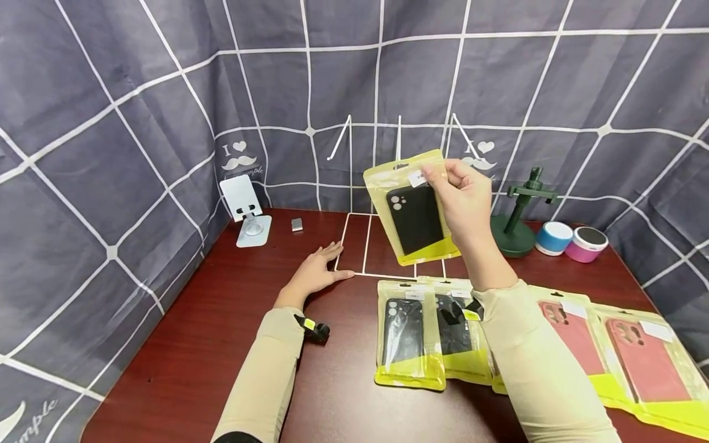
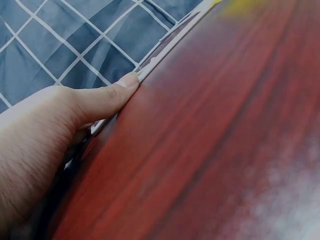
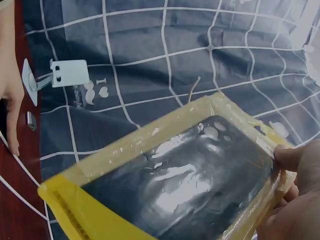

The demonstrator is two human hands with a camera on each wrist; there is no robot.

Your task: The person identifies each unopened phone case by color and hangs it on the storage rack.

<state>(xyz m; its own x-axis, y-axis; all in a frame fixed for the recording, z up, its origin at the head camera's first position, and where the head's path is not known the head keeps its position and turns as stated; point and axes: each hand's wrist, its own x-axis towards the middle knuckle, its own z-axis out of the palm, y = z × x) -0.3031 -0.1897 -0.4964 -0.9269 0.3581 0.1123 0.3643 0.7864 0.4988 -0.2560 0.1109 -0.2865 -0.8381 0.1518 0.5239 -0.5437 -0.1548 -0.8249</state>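
My right hand point(image 1: 468, 197) pinches the top right corner of a yellow-edged clear pouch with a black phone case point(image 1: 415, 221) inside. It is held upright in the air, in front of the prongs of a white wire display rack point(image 1: 382, 275). The right wrist view shows the black case point(image 3: 185, 175) through the shiny plastic, with my thumb point(image 3: 287, 157) on the pouch's edge. My left hand point(image 1: 314, 272) rests at the rack's front left corner, fingers spread. In the left wrist view its thumb point(image 2: 107, 100) lies along the front base wire.
Two pouches with black cases point(image 1: 404, 332) lie in front of the rack, and pouches with pink cases point(image 1: 645, 357) lie to the right. At the back stand a white phone stand point(image 1: 242, 200), a small metallic block point(image 1: 296, 224), a green stand point(image 1: 515, 231), and blue point(image 1: 554, 238) and pink point(image 1: 586, 244) cylinders.
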